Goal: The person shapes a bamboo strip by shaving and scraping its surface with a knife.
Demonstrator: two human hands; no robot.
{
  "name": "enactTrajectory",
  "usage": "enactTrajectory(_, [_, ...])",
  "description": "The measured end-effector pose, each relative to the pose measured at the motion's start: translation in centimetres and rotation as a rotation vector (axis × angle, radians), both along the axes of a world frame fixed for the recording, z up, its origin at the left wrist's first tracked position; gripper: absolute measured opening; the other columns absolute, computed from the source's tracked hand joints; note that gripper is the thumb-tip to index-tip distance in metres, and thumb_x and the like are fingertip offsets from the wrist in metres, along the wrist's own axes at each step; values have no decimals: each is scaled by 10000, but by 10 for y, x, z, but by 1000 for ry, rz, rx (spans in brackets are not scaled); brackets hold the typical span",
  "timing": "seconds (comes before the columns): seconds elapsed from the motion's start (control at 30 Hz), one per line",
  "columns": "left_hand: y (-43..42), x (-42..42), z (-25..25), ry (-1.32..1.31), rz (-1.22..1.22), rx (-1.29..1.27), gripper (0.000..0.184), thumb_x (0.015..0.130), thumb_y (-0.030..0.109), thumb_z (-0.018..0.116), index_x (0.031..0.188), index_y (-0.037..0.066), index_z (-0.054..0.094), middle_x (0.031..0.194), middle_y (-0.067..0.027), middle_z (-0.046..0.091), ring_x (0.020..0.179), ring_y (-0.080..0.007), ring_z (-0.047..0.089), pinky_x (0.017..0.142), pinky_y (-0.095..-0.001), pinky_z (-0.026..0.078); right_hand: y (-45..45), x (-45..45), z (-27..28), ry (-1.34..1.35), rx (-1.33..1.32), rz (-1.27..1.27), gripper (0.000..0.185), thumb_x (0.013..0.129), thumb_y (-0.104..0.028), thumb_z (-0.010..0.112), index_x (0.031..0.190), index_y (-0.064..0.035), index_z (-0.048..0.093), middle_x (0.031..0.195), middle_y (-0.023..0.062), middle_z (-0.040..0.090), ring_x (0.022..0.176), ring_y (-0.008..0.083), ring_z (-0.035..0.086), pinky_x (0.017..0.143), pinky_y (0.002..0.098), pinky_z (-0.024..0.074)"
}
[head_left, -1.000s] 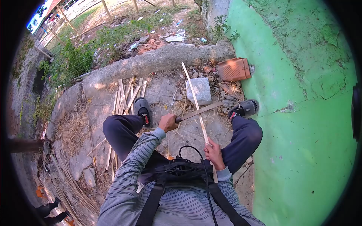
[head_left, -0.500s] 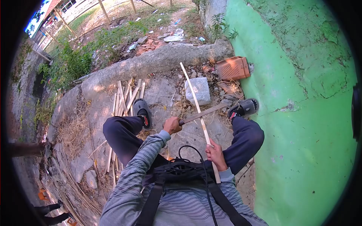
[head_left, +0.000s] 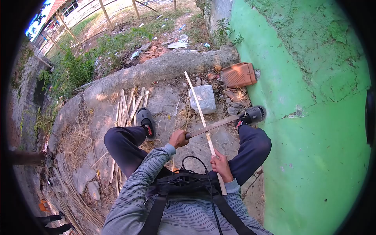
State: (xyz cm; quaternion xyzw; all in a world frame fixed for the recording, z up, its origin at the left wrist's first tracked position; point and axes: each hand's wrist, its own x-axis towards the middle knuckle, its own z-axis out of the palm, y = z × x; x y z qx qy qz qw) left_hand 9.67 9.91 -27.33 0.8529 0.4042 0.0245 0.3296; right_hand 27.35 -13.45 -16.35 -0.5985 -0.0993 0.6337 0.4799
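My left hand (head_left: 179, 139) is closed around the dark handle of a machete (head_left: 219, 125). Its long, brownish blade points up and to the right, crossing a thin pale wooden strip (head_left: 199, 105) at about mid-length and appearing to touch it. My right hand (head_left: 221, 163) grips this strip near its lower end, close to my right thigh. The strip's far end reaches past a pale stone block (head_left: 203, 99), overlapping it in view; I cannot tell whether it rests on the block.
Several pale wooden strips (head_left: 127, 107) lie by my left shoe (head_left: 146, 122). An orange hollow brick (head_left: 238, 75) sits against the green wall (head_left: 305, 156) at right. Beyond is a low concrete ledge (head_left: 156, 66). Another person's legs (head_left: 55, 223) show at lower left.
The view has shifted slightly, so most things sit a little lower. My left hand and the machete have come slightly nearer my body along the strip. Both grips stay the same.
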Motion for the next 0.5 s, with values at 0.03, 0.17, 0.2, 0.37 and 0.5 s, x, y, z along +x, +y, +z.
enactTrajectory(0.03, [6,1,-6,35,42,-39,233,709,208,679,902,107,762,878,-225,720,850,-431,700,792,-538,565,1,0,1,-11,9,4,606,1053,-107,529,1618,-143,312,709,-22,467,502,30,358,428,215,310])
enactTrajectory(0.17, [19,2,-3,61,126,-53,235,713,197,674,908,111,773,866,-232,720,835,-442,702,803,-531,569,2,-1,6,-59,-10,43,611,1051,-116,544,1617,-154,318,712,-24,466,509,32,360,431,213,311])
enactTrajectory(0.2, [22,2,1,57,96,-42,238,715,194,672,913,113,776,860,-228,722,827,-439,704,800,-531,571,2,-1,8,-30,-35,15,609,1051,-116,544,1616,-157,321,717,-23,466,508,31,357,431,212,310])
enactTrajectory(0.37, [17,4,1,-40,36,12,230,739,217,675,909,89,762,849,-236,713,819,-444,694,759,-546,554,-2,0,14,23,-19,38,597,1056,-107,533,1612,-169,326,740,-20,466,505,29,353,434,205,295])
enactTrajectory(0.5, [28,0,-11,71,149,-18,218,736,221,672,901,118,770,861,-212,727,818,-428,705,765,-545,557,-16,-2,16,-8,-61,53,592,1056,-110,534,1609,-174,335,745,-18,469,503,25,347,433,204,293])
